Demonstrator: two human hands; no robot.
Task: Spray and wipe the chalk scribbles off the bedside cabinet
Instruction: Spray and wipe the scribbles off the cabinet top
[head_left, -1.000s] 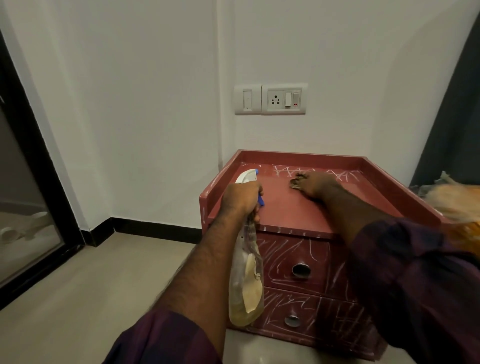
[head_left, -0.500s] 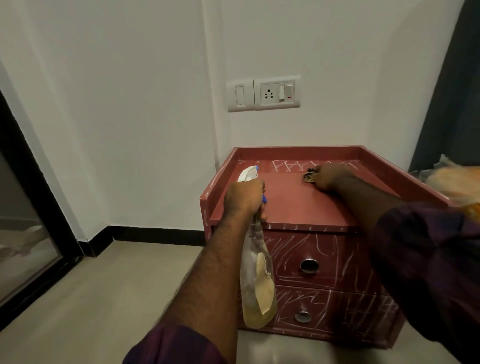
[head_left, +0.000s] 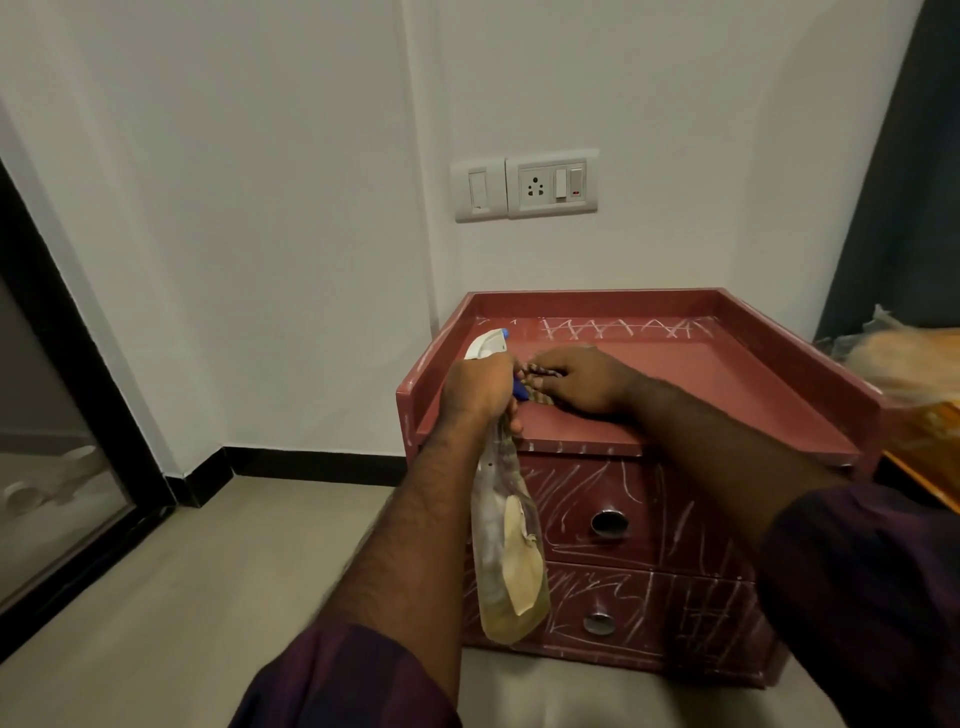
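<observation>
Head view: left grip (head_left: 480, 387) curled round spray bottle (head_left: 506, 561) at cabinet (head_left: 701, 374) front; right grip (head_left: 582, 382) clutches cloth (head_left: 543, 397) atop it.

Matt red-painted cabinet (head_left: 691, 384), shiny metal drawer pulls (head_left: 609, 522), clear plastic spray bottle (head_left: 506, 566).

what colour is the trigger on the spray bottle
Blue; the trigger shows best in the head view.

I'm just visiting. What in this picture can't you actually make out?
Head view only:
cloth: mostly hidden under the right hand; only a patterned edge shows.
spray bottle trigger: largely covered by the left hand, so squeezing cannot be told.
cabinet, lower right corner: behind the right sleeve.
orange bundle: blurred, cut off by the right edge.
</observation>
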